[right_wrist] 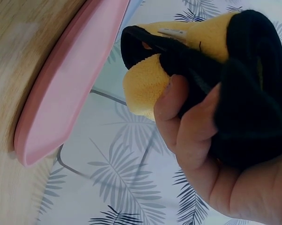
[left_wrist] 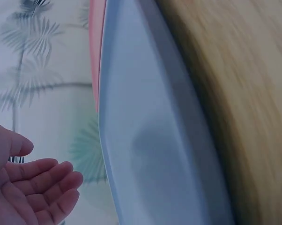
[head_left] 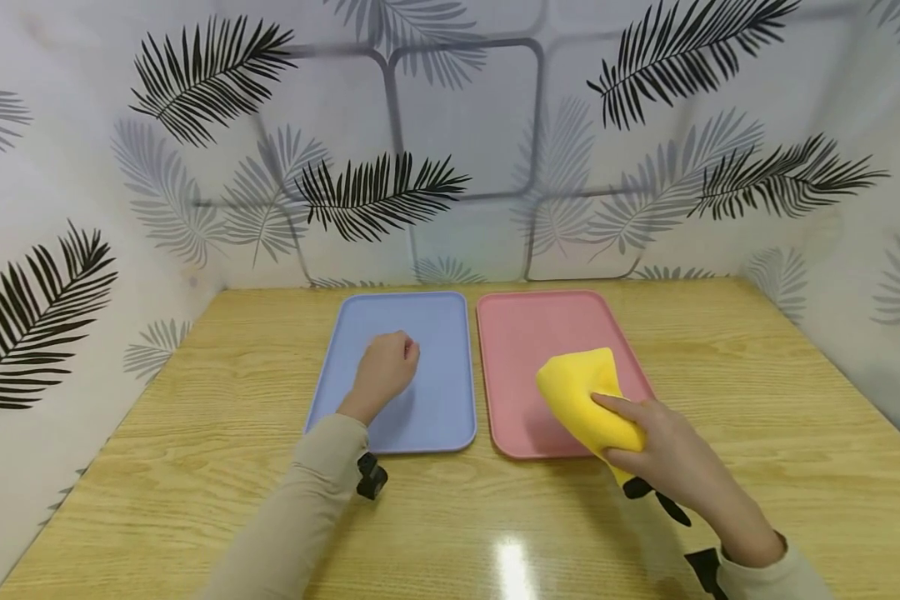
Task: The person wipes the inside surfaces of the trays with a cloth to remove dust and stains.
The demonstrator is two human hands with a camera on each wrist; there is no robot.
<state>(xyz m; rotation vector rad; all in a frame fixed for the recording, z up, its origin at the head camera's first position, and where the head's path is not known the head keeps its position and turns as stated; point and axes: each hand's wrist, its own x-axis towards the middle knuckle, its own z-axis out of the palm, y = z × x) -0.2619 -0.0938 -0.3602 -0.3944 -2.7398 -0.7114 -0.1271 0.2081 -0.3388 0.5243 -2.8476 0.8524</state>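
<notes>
My right hand [head_left: 663,446] grips a yellow and black soft fabric piece [head_left: 581,400] over the near right part of the pink tray [head_left: 506,375]. In the right wrist view, fingers [right_wrist: 166,101] curl round its black parts, and a small white tag [right_wrist: 173,33] shows among the yellow terry-like folds. My left hand [head_left: 386,371] hovers over the blue tray [head_left: 438,375], holding nothing. Its fingers [left_wrist: 47,180] are loosely bent with the palm showing in the left wrist view. A faint shadow lies on the blue tray beneath it.
Both trays lie side by side on a light wood table [head_left: 195,467], with a narrow gap between them. A pale leaf-patterned curtain [head_left: 465,142] hangs behind the table and along both sides. Black wrist mounts [head_left: 372,477] sit at the sleeves.
</notes>
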